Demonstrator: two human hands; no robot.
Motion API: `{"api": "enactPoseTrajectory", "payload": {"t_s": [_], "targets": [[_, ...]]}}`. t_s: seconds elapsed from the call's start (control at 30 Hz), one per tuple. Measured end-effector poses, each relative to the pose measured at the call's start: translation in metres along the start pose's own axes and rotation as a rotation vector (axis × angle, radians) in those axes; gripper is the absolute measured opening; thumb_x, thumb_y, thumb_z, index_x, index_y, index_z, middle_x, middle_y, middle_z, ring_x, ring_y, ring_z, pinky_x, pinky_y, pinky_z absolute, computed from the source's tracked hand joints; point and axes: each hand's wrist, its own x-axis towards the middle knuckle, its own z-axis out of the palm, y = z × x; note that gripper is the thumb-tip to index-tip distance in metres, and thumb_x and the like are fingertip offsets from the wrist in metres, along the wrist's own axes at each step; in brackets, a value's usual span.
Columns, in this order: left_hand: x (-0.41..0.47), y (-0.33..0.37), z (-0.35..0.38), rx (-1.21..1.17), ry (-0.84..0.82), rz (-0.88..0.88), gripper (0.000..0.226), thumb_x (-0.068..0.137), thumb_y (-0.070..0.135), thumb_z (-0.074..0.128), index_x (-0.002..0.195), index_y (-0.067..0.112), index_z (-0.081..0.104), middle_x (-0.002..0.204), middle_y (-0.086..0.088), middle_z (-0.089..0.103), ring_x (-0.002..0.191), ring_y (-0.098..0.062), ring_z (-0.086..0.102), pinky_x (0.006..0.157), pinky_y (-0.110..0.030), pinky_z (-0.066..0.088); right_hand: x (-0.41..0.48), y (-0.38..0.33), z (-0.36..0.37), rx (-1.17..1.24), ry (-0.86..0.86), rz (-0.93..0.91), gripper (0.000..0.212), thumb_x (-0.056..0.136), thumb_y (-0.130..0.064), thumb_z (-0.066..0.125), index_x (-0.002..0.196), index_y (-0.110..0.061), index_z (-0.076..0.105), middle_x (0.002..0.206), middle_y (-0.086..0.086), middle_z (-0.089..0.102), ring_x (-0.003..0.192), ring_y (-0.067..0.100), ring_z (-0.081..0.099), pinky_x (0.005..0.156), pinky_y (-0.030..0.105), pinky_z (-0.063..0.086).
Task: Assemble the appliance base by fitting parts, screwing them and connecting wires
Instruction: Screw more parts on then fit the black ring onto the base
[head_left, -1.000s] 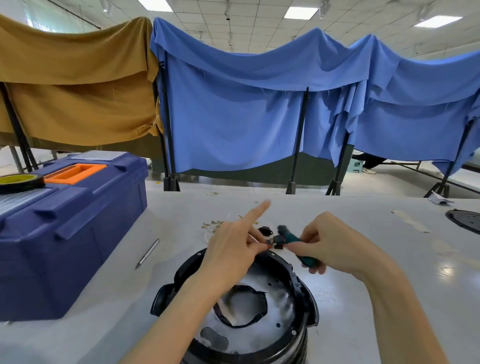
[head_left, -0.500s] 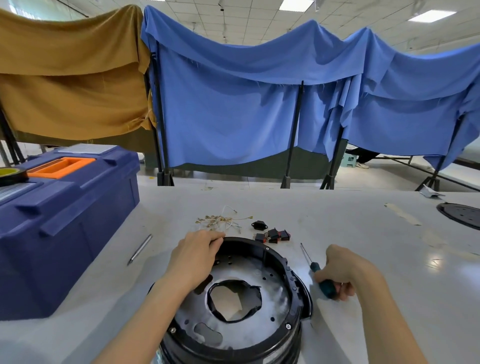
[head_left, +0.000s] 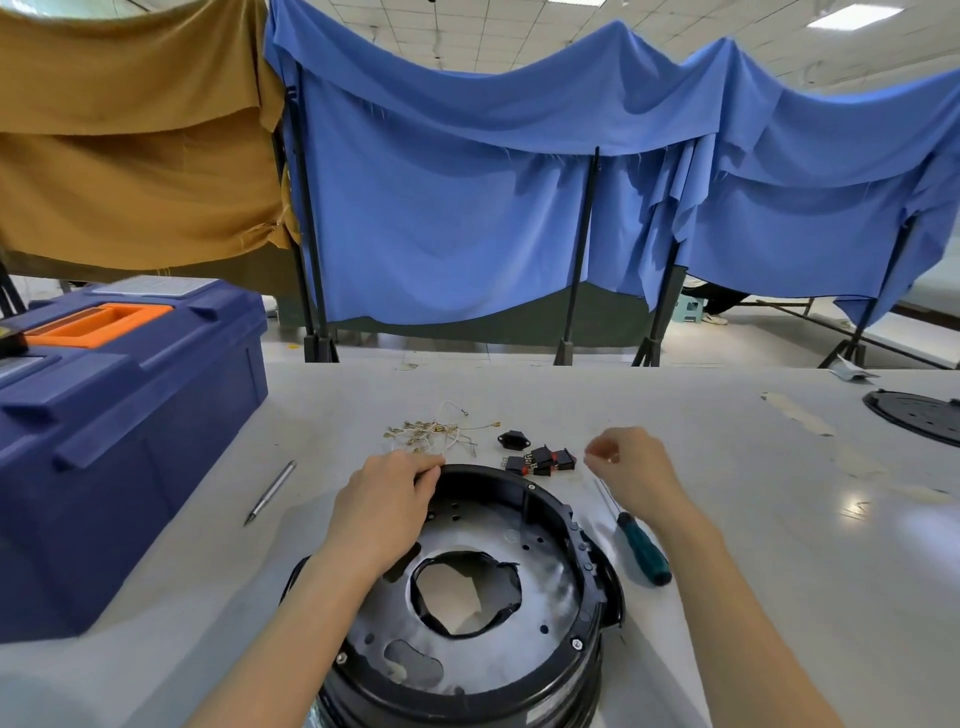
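Observation:
The black round appliance base (head_left: 586, 566) stands at the table's near edge, with a metal plate and a ragged centre hole inside. My left hand (head_left: 384, 501) grips its far-left rim, fingers curled over the edge. My right hand (head_left: 636, 467) hovers above the table right of the base, fingers curled, with nothing visible in them. Below that hand a green-handled screwdriver (head_left: 644, 553) lies on the table. Beyond the base are a few black-and-red switches (head_left: 543, 460), a black socket (head_left: 514, 440) and a tangle of thin wires (head_left: 431, 431) with brass terminals.
A big blue toolbox (head_left: 130, 415) with an orange handle fills the left side. A metal pen-like rod (head_left: 270, 491) lies between it and the base. A black disc (head_left: 919, 415) sits at the far right. Blue and tan cloths hang behind the table.
My right hand has let go of the screwdriver, which now lies on the table, and has moved up towards the switches. My left hand stays on the base's rim.

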Motion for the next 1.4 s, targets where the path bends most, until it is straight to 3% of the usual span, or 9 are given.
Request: {"api": "enactPoseTrajectory", "payload": {"t_s": [0.13,0.23,0.57,0.7,0.77,0.87,1.0,1.27,1.4], "targets": [[-0.001,0.001,0.001,0.012,0.013,-0.002,0.031,0.101,0.033,0.042,0.124,0.036,0.063,0.118,0.002,0.066,0.107,-0.027,0.059,0.087,-0.037,0.049,0.020,0.000,0.032,-0.069,-0.051,-0.053,0.043,0.095,-0.016,0.059,0.137,-0.022,0.051,0.141,0.001,0.051,0.131,0.030,0.033,0.106,0.037,0.028],[-0.001,0.002,0.002,0.009,0.027,0.002,0.031,0.102,0.033,0.042,0.124,0.037,0.063,0.117,0.004,0.066,0.106,-0.025,0.060,0.085,-0.036,0.049,0.035,0.000,0.048,-0.244,-0.098,-0.093,0.054,0.096,-0.021,0.059,0.145,-0.030,0.040,0.152,-0.008,0.037,0.132,0.028,0.033,0.105,0.041,0.022],[-0.001,0.000,0.002,-0.007,0.040,0.000,0.030,0.100,0.033,0.045,0.124,0.039,0.062,0.120,0.007,0.065,0.110,-0.022,0.059,0.086,-0.033,0.049,0.043,0.012,0.062,-0.217,-0.012,-0.150,0.030,0.088,-0.015,0.063,0.117,-0.024,0.060,0.110,-0.002,0.060,0.128,0.015,0.032,0.076,0.030,0.010],[0.000,-0.002,0.001,0.011,0.009,-0.009,0.034,0.100,0.030,0.048,0.130,0.041,0.056,0.129,0.007,0.061,0.116,-0.022,0.056,0.090,-0.034,0.048,0.031,0.003,0.045,0.075,0.020,-0.168,0.030,0.078,-0.001,0.074,0.099,-0.020,0.063,0.097,-0.006,0.063,0.090,0.003,0.051,0.088,0.026,0.034],[0.002,-0.005,0.000,0.014,-0.004,-0.003,0.034,0.100,0.029,0.048,0.131,0.041,0.056,0.131,0.006,0.060,0.118,-0.023,0.055,0.092,-0.035,0.048,0.020,-0.006,0.029,0.262,0.007,-0.160,0.035,0.069,0.008,0.078,0.089,-0.016,0.062,0.086,0.001,0.067,0.072,0.008,0.059,0.068,0.012,0.047],[0.005,-0.010,-0.002,-0.004,-0.024,-0.005,0.034,0.099,0.028,0.049,0.130,0.040,0.057,0.132,0.004,0.061,0.120,-0.024,0.055,0.097,-0.038,0.046,0.002,-0.014,0.008,0.424,-0.033,-0.154,0.039,0.063,0.013,0.080,0.086,-0.012,0.060,0.084,0.009,0.067,0.059,0.015,0.062,0.053,0.018,0.046],[0.006,-0.018,-0.005,-0.009,-0.034,0.011,0.033,0.099,0.027,0.052,0.128,0.039,0.059,0.131,0.005,0.062,0.121,-0.022,0.056,0.100,-0.039,0.045,-0.020,-0.023,-0.009,0.555,-0.125,-0.215,0.036,0.066,0.015,0.078,0.092,-0.005,0.065,0.089,0.018,0.065,0.060,0.030,0.068,0.058,0.035,0.054],[0.012,-0.048,-0.031,-0.028,-0.038,-0.001,0.032,0.097,0.022,0.056,0.128,0.030,0.062,0.128,0.004,0.065,0.116,-0.017,0.059,0.094,-0.023,0.041,-0.030,-0.026,-0.015,0.813,-0.294,-0.144,0.041,0.060,0.016,0.081,0.094,-0.006,0.075,0.093,0.025,0.069,0.078,0.045,0.070,0.076,0.039,0.060],[0.008,-0.034,-0.036,0.164,-0.088,0.016,0.041,0.097,0.037,0.052,0.138,0.031,0.051,0.136,0.004,0.053,0.126,-0.020,0.049,0.104,-0.033,0.035,-0.032,-0.022,-0.008,0.943,-0.418,-0.074,0.026,0.073,0.012,0.076,0.093,-0.005,0.075,0.094,0.029,0.066,0.081,0.048,0.070,0.074,0.036,0.060]]}}
